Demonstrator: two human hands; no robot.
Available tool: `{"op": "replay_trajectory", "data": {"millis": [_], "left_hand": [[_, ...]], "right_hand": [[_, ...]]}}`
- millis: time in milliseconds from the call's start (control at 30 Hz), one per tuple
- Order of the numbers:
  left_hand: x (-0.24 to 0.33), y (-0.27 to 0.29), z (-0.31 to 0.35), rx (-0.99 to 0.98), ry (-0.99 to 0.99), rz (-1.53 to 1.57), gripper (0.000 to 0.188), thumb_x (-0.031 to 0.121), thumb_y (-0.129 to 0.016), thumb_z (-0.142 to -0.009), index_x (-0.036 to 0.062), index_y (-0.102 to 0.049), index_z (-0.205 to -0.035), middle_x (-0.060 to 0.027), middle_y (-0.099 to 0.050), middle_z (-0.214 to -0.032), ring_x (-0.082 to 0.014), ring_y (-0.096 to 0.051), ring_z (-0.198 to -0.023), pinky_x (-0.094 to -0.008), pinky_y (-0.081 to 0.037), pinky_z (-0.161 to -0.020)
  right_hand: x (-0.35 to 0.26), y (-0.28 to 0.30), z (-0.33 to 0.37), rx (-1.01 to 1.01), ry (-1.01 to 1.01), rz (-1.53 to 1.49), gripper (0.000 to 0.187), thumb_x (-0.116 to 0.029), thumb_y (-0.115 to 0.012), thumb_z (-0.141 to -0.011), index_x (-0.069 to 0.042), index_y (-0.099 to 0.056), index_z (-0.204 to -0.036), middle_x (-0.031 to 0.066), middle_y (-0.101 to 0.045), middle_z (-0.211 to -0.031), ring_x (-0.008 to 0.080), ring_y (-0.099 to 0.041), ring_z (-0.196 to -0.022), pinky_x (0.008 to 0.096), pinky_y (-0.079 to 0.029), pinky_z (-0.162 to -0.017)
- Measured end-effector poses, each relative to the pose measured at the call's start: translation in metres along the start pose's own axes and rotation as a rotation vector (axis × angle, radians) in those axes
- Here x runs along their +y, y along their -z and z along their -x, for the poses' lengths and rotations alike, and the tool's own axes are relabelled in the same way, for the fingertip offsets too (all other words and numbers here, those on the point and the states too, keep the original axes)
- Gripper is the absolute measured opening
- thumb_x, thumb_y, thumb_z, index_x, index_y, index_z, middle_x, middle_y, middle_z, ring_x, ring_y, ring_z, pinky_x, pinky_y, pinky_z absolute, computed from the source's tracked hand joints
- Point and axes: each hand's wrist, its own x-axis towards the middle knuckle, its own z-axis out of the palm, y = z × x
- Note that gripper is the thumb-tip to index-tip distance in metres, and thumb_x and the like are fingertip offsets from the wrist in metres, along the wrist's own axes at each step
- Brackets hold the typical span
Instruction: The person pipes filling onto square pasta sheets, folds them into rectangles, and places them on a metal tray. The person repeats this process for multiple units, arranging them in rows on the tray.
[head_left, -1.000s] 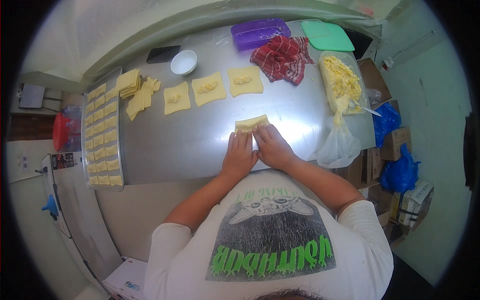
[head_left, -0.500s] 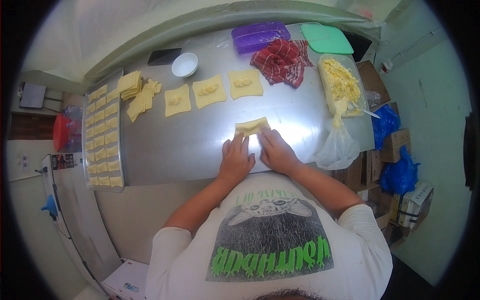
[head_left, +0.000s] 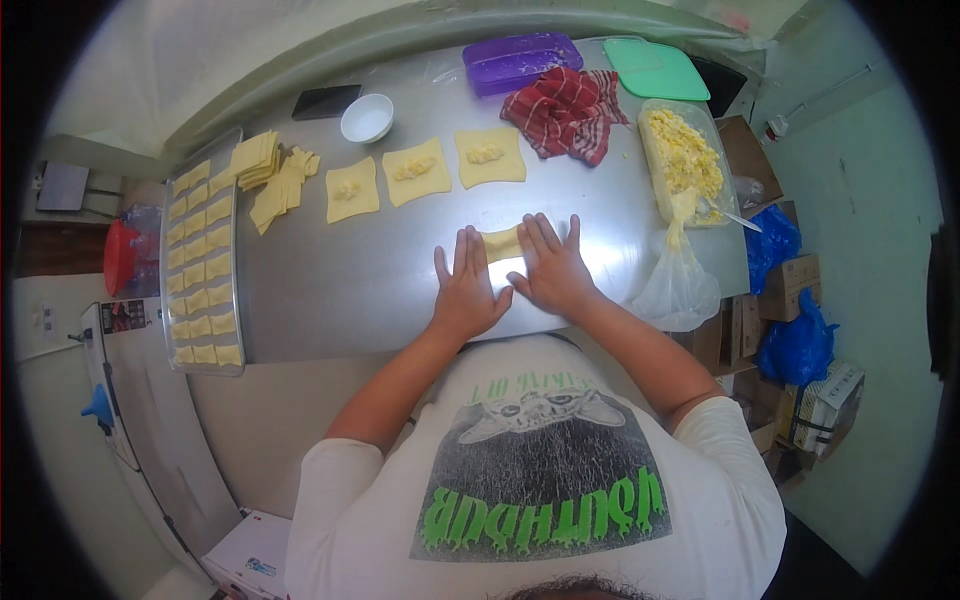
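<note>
A folded dough parcel (head_left: 502, 244) lies on the metal table in front of me. My left hand (head_left: 466, 290) presses its left end with fingers stretched out flat, thumb apart. At the right end my right hand (head_left: 553, 267) does likewise, its fingers spread. Beyond the hands, three dough squares lie in a row, each topped with pale yellow filling: a left square (head_left: 352, 190), a middle square (head_left: 417, 172) and a right square (head_left: 490, 157).
At left, a metal tray (head_left: 239, 300) holds rows of folded parcels, beside stacked dough sheets (head_left: 256, 158). A white bowl (head_left: 367, 119), purple container (head_left: 520, 62), red cloth (head_left: 565, 115) and green lid (head_left: 655, 70) sit at the back. Right stand a filling tub (head_left: 685, 155) and piping bag (head_left: 680, 285).
My hands have shifted from the parcel's near edge to its two ends. Their fingers have straightened and spread. The parcel looks shorter between them.
</note>
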Motion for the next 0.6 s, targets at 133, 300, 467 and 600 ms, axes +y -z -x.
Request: {"op": "replay_trajectory", "data": {"millis": [133, 300, 467, 600], "left_hand": [[-0.009, 0.001, -0.002, 0.029, 0.021, 0.074, 0.098, 0.04, -0.063, -0.092, -0.0173, -0.016, -0.156, -0.0344, -0.019, -0.165, -0.0438, -0.011, -0.158, -0.0707, -0.006, -0.12], [-0.005, 0.006, 0.003, 0.014, 0.09, 0.096, 0.097, 0.038, -0.063, -0.093, -0.0145, -0.014, -0.158, -0.0314, -0.02, -0.166, -0.043, -0.011, -0.158, -0.0689, -0.004, -0.121], [0.001, -0.011, 0.005, 0.056, 0.079, 0.064, 0.1, 0.042, -0.062, -0.093, -0.0147, -0.011, -0.159, -0.031, -0.02, -0.166, -0.0426, -0.019, -0.157, -0.0702, -0.01, -0.12], [0.007, -0.013, 0.004, 0.153, 0.073, 0.038, 0.102, 0.042, -0.062, -0.093, -0.0164, -0.01, -0.158, -0.0328, -0.018, -0.166, -0.0426, -0.019, -0.157, -0.0688, -0.014, -0.12]], "right_hand": [[0.011, 0.007, -0.006, -0.138, -0.059, -0.305, 0.078, -0.05, -0.044, -0.104, 0.008, -0.033, -0.156, 0.0239, -0.025, -0.168, 0.0373, -0.02, -0.157, 0.0747, -0.009, -0.119], [-0.001, 0.002, 0.001, -0.008, -0.069, -0.128, 0.079, -0.05, -0.044, -0.104, 0.009, -0.032, -0.156, 0.0242, -0.026, -0.167, 0.0385, -0.02, -0.157, 0.0754, -0.01, -0.118], [0.004, 0.001, -0.002, 0.002, -0.041, -0.031, 0.083, -0.052, -0.049, -0.101, 0.011, -0.036, -0.154, 0.0263, -0.032, -0.164, 0.0393, -0.024, -0.156, 0.0745, -0.007, -0.119], [0.005, 0.014, -0.003, -0.018, -0.079, -0.109, 0.085, -0.051, -0.049, -0.101, 0.012, -0.032, -0.155, 0.0272, -0.032, -0.164, 0.0424, -0.025, -0.155, 0.0752, -0.008, -0.118]]}}
